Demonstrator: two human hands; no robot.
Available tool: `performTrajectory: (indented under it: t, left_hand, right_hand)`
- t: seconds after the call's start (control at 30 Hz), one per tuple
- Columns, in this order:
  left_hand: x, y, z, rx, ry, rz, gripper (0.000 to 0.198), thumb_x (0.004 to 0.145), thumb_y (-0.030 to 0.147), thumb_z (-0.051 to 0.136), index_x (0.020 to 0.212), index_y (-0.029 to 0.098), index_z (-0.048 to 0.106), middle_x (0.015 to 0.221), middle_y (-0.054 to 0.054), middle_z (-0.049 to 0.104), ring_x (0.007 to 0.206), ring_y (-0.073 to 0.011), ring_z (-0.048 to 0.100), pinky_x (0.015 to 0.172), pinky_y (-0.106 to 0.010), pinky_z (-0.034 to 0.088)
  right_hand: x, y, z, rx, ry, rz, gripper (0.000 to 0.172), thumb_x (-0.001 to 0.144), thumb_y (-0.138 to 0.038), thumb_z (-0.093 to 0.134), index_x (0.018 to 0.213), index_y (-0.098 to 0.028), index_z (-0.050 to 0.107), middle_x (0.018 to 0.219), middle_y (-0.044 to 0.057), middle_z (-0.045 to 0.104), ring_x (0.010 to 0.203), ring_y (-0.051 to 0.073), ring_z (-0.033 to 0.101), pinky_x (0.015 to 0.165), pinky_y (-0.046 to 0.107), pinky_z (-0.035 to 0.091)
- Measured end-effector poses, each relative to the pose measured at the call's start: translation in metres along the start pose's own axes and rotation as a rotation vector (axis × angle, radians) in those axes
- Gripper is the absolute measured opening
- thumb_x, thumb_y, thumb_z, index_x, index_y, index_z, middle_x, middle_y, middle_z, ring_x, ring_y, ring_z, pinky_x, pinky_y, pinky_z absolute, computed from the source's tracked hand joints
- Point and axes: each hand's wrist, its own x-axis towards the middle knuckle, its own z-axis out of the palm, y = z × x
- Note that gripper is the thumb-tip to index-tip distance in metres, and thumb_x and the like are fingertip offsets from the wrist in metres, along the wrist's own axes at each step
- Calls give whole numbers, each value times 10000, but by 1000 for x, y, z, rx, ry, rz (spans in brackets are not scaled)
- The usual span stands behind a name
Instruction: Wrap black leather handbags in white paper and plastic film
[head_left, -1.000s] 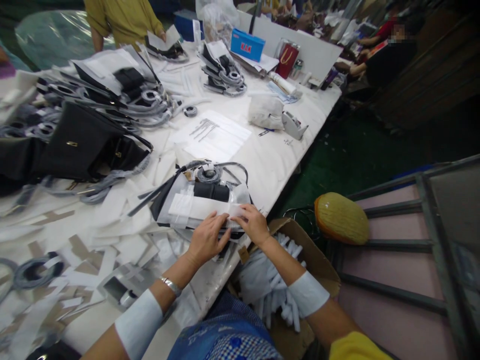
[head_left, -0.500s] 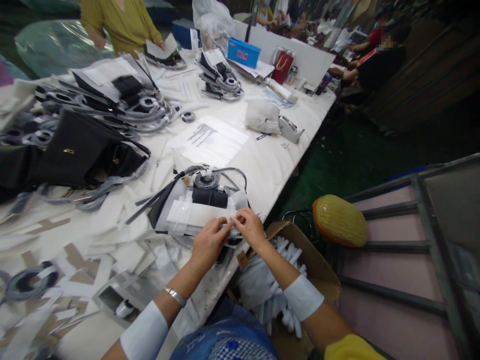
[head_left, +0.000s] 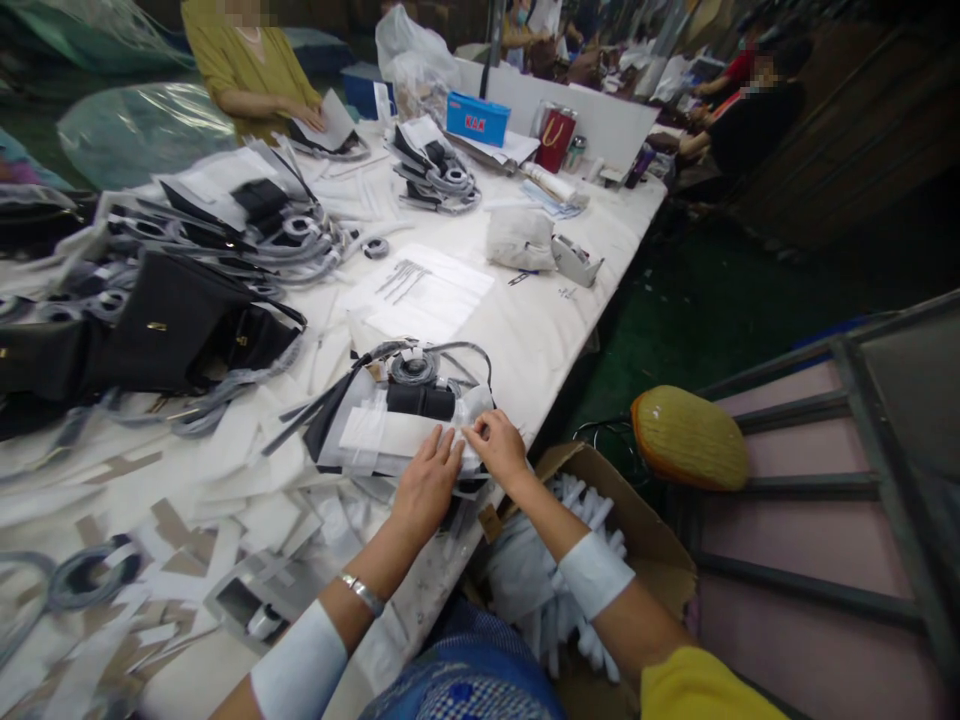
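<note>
A black bag part wrapped in clear plastic lies at the table's near edge, with a white paper strip across it and a coiled grey strap on top. My left hand lies flat on the strip, fingers stretched out. My right hand pinches the strip's right end with curled fingers. Both wrists wear white sleeve cuffs.
A black handbag and piles of grey straps cover the table's left. White sheets, a tape dispenser and a blue box lie farther back. A cardboard box of white rolls stands beside my lap. Other people work at the far end.
My left hand has flattened and slid slightly right along the strip. My right hand stays pinched on its end. The view has tilted down a little.
</note>
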Motion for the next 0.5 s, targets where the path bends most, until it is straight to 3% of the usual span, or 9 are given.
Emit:
performTrajectory:
  t: [0.2, 0.33, 0.43, 0.5]
  left_hand:
    - [11, 4, -5, 45, -60, -18, 399, 951, 99, 434, 1336, 61, 533, 1374, -186, 564, 1364, -318, 427, 1088, -439, 412]
    - [15, 4, -10, 36, -69, -16, 384, 946, 87, 419, 1306, 64, 550, 1351, -194, 579, 1324, -308, 472, 1047, -444, 439]
    - [14, 7, -14, 16, -53, -42, 397, 930, 53, 404, 1302, 74, 541, 1354, -196, 572, 1313, -294, 477, 1023, -442, 443]
    - [11, 11, -16, 6, -36, -69, 393, 927, 58, 412, 1300, 74, 533, 1358, -194, 566, 1304, -284, 478, 1022, -426, 431]
  right_hand:
    - [11, 1, 3, 1, 32, -4, 213, 795, -261, 687, 636, -214, 553, 740, -5, 574, 707, 165, 552, 705, 265, 430]
    - [17, -4, -9, 18, 59, -23, 215, 786, -253, 668, 616, -214, 542, 697, -4, 592, 691, 169, 568, 713, 269, 446]
    - [2, -21, -29, 56, 79, -58, 134, 855, -320, 596, 795, -201, 606, 826, 26, 659, 638, 151, 580, 693, 272, 466]
    - [-23, -35, -41, 107, 51, -92, 211, 903, -385, 540, 963, -197, 616, 898, 51, 688, 639, 156, 607, 665, 272, 478]
